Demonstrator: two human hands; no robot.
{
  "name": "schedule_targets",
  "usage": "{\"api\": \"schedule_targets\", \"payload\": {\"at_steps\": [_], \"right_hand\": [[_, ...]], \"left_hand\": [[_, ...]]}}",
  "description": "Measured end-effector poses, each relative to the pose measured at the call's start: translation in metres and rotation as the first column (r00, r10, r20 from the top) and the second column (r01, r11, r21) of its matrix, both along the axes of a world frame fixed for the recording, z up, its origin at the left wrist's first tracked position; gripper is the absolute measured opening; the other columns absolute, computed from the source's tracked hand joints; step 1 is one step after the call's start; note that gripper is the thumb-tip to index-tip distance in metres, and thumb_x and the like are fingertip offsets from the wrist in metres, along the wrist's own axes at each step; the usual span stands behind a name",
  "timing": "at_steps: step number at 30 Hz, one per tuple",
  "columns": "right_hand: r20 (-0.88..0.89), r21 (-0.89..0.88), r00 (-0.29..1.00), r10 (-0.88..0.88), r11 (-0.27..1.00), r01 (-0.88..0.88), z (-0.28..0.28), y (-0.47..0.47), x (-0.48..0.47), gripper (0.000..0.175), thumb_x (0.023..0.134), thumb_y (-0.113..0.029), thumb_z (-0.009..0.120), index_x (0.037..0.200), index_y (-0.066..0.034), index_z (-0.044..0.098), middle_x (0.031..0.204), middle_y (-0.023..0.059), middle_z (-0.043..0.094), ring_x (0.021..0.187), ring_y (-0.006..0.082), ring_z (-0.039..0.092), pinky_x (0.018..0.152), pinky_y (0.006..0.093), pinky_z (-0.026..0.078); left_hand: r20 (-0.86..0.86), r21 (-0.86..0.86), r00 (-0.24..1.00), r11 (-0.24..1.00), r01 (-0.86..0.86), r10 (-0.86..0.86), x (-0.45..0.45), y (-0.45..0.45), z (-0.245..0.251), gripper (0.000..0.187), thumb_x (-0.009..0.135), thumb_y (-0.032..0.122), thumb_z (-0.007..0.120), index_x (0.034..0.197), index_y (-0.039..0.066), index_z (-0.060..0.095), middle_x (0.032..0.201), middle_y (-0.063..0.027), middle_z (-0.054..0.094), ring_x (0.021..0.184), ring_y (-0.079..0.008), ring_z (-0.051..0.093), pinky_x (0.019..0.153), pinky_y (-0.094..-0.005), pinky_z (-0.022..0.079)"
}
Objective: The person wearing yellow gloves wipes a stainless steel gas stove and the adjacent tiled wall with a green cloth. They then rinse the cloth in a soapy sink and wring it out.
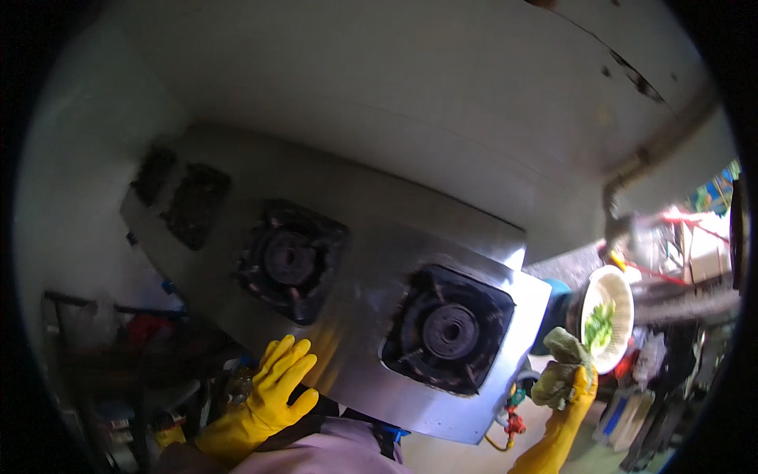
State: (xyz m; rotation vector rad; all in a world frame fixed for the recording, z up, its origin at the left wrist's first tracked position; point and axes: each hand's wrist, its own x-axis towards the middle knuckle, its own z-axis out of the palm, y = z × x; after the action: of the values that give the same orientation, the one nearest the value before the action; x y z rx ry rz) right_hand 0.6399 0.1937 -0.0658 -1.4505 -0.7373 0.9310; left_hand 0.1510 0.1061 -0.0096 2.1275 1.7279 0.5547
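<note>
Both hands wear yellow rubber gloves. My left hand (pixel 275 391) is near the front edge of a stainless steel gas stove (pixel 367 367), fingers spread and nothing in it; whether it touches the metal I cannot tell. To the right, beyond the stove's end, my right hand (pixel 583 385) grips a wet-looking greenish-grey cloth (pixel 559 367). Just past the cloth is a pale oval basin (pixel 622 296) with green leafy scraps (pixel 599 326) inside. Two round burners, a near one (pixel 453 332) and a farther one (pixel 290 258), sit in dark square pans on the stove top.
Darker burner pans (pixel 198 204) lie at the stove's far left. A wall (pixel 385 77) rises behind it. Red and green gas valves (pixel 515 420) with a yellow hose hang by the right front corner. Shelves with packages (pixel 124 420) stand low at left. A pipe (pixel 613 195) runs down at right.
</note>
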Motion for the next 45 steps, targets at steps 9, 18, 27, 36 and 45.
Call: {"api": "schedule_targets", "payload": {"at_steps": [9, 18, 27, 36, 45], "right_hand": [[-0.025, 0.112, 0.909, 0.417, 0.904, -0.412, 0.063, 0.142, -0.152, 0.037, 0.094, -0.023, 0.068, 0.124, -0.0036, 0.062, 0.108, 0.0098, 0.07, 0.085, 0.0126, 0.065, 0.071, 0.0247, 0.052], [0.03, 0.063, 0.633, 0.774, 0.63, -0.774, 0.119, 0.234, -0.443, 0.039, 0.093, -0.025, 0.068, 0.125, -0.0033, 0.062, 0.11, 0.0095, 0.069, 0.091, 0.0151, 0.066, 0.078, 0.0285, 0.054], [0.283, -0.287, 0.197, 0.939, 0.279, -0.916, 0.033, 0.405, -0.754, 0.046, 0.09, -0.031, 0.072, 0.126, -0.0035, 0.062, 0.109, 0.0086, 0.069, 0.097, 0.0177, 0.066, 0.085, 0.0324, 0.054], [0.761, -0.424, -0.175, 0.625, 0.274, -0.863, -0.085, 0.429, -0.92, 0.039, 0.087, -0.028, 0.069, 0.121, -0.0097, 0.066, 0.124, 0.0149, 0.066, 0.113, 0.0341, 0.062, 0.092, 0.0442, 0.052], [0.862, -0.176, -0.27, 0.429, -0.246, -0.953, -0.137, 0.426, -0.817, 0.026, 0.069, -0.01, 0.072, 0.094, -0.0184, 0.07, 0.102, 0.0094, 0.065, 0.101, 0.0358, 0.06, 0.084, 0.0472, 0.049]], "left_hand": [[0.036, 0.201, 0.922, 0.901, -0.384, 0.384, -0.112, -0.009, 0.018, 0.046, 0.085, 0.017, 0.067, 0.128, 0.001, 0.06, 0.139, -0.0207, 0.056, 0.133, -0.0437, 0.047, 0.114, -0.0539, 0.034], [0.023, 0.385, 0.773, 0.708, -0.593, 0.635, -0.318, -0.019, -0.014, 0.044, 0.09, 0.016, 0.058, 0.128, -0.004, 0.057, 0.138, -0.0235, 0.056, 0.131, -0.0452, 0.049, 0.114, -0.0526, 0.033], [0.302, 0.307, 0.659, 0.584, -0.752, 0.689, -0.481, -0.028, -0.07, 0.044, 0.099, 0.019, 0.044, 0.132, -0.009, 0.051, 0.142, -0.0272, 0.051, 0.135, -0.0427, 0.046, 0.117, -0.05, 0.03], [0.163, 0.319, 0.577, 0.51, -0.799, 0.8, -0.545, -0.012, -0.072, 0.044, 0.1, 0.019, 0.043, 0.133, -0.009, 0.051, 0.142, -0.027, 0.051, 0.135, -0.0425, 0.046, 0.117, -0.0499, 0.03], [0.131, 0.313, 0.683, 0.624, -0.716, 0.718, -0.525, 0.046, -0.087, 0.044, 0.1, 0.019, 0.041, 0.133, -0.009, 0.051, 0.143, -0.0268, 0.05, 0.136, -0.0423, 0.046, 0.117, -0.0497, 0.029]]}}
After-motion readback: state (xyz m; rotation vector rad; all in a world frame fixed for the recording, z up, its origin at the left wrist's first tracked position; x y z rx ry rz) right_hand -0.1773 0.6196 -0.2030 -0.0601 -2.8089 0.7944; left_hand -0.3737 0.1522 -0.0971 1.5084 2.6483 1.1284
